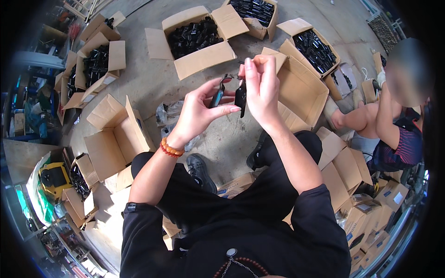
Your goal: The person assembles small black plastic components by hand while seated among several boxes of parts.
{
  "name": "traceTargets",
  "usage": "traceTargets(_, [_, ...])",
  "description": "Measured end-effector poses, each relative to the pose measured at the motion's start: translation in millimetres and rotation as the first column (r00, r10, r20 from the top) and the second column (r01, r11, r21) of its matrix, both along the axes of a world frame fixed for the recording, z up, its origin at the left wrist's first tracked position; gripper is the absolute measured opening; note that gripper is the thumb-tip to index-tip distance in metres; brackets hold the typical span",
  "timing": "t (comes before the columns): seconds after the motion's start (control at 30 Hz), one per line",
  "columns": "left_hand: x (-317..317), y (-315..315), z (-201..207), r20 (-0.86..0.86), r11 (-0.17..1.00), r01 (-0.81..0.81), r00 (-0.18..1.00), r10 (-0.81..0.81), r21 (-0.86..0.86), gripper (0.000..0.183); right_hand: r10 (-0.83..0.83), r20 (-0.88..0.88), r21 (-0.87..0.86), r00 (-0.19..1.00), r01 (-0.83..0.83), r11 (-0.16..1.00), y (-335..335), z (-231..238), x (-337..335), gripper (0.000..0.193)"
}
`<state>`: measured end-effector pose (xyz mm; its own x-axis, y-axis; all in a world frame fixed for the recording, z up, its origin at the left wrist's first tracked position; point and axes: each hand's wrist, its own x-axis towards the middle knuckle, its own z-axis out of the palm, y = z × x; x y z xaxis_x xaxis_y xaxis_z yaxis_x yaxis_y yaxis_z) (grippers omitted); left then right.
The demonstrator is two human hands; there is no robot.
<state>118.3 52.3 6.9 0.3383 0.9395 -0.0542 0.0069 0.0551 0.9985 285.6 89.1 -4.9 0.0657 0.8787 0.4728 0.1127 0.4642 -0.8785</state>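
Note:
My left hand [197,111] is raised in front of me, its fingers closed around a glossy black part [218,96] with a thin curved end at the top. Close beside it, my right hand [262,92] pinches a flat dark piece [240,98] between thumb and fingers. That piece hangs down near the tip of my left thumb; whether they touch I cannot tell. The exact kind of both pieces is too small to make out. An orange beaded bracelet [170,148] circles my left wrist.
Beyond my hands stands a carton [204,61] of black parts. Another open carton [303,90] is at right, and one [109,148] at left. More filled boxes [118,54] line the far left. A person [394,125] sits at right. Clear plastic bags [169,113] lie on the floor.

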Motion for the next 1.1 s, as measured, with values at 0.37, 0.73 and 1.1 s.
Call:
traceTargets(0.37, [13.5,0.5,-15.6,-0.084,0.973,-0.072,0.992,0.092,0.219,0.072,-0.052,-0.025,0.199,0.998,0.056,0.978,-5.4,-1.2,-5.1,0.015])
traceTargets(0.73, [17.6,-3.5,-29.7,-0.03,0.907,-0.193,0.975,0.22,0.375,0.084,-0.002,-0.074,0.236,0.997,0.02,0.972,-9.2,-0.8,-7.4,0.014])
traceTargets(1.1, [16.9,-7.0,-19.7,-0.18,0.857,-0.067,0.967,0.183,0.511,0.086,0.039,-0.077,0.207,0.996,-0.022,0.978,-10.4,0.4,-5.8,0.013])
